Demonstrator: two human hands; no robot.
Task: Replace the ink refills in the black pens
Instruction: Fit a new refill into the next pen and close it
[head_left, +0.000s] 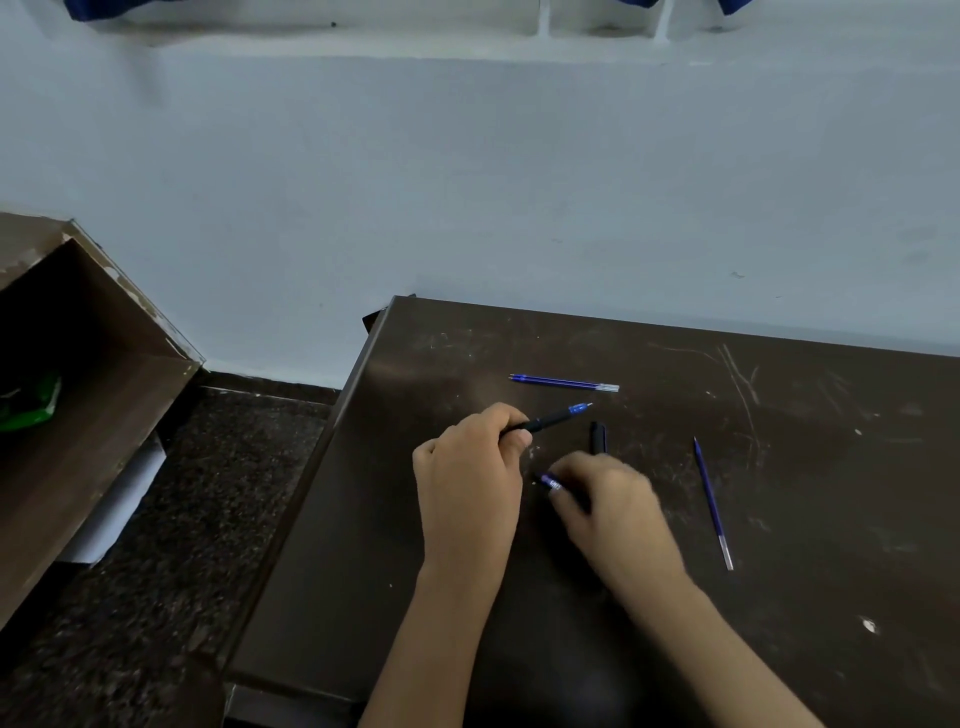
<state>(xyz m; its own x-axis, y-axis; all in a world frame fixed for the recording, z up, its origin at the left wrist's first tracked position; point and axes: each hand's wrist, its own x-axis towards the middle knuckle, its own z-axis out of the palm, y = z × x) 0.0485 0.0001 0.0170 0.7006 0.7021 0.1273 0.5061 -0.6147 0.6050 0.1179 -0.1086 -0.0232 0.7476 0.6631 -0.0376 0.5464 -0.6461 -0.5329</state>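
Note:
My left hand (470, 467) grips a black pen (553, 418) with a blue tip that points up and to the right, just above the dark table (779, 519). My right hand (605, 499) lies low on the table with its fingers closed around a second pen (548, 482), of which only a blue and black end shows at the left. A black pen cap (598, 437) lies just beyond my right hand. Two blue refills (563, 383) lie side by side farther back. A single blue refill (712, 501) lies to the right.
The table's left edge (332, 452) drops to a speckled dark floor (171, 545). A brown shelf unit (78, 395) stands at the left with a green packet (28, 400) inside. A pale wall (519, 182) runs right behind the table.

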